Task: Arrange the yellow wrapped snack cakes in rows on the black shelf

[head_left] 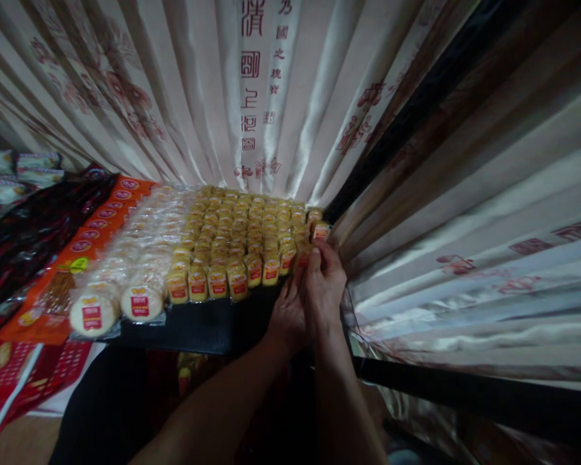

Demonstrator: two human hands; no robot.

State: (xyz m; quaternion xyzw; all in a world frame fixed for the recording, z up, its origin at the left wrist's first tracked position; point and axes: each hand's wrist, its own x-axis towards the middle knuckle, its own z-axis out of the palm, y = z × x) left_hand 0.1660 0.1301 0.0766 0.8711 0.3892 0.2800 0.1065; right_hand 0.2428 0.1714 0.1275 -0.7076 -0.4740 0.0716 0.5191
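Rows of small yellow wrapped snacks (217, 282) with red labels stand packed together on a black tabletop (198, 326). At the right end of the front row, my left hand (290, 313) is closed, its fingertips against a wrapped snack (303, 250). Close beside it, my right hand (325, 278) has its fingers curled round the same snack from the right. Both hands partly cover this packet. Just behind them, another wrapped snack (321, 231) stands at the right edge of the group.
Left of the yellow rows lie clear-wrapped round white crackers (142, 303), an orange packet strip (99, 223) and dark glossy packets (43, 216). White packets (39, 165) sit farther left. A red basket (53, 371) is below. Pleated printed curtains (193, 97) hang behind and to the right.
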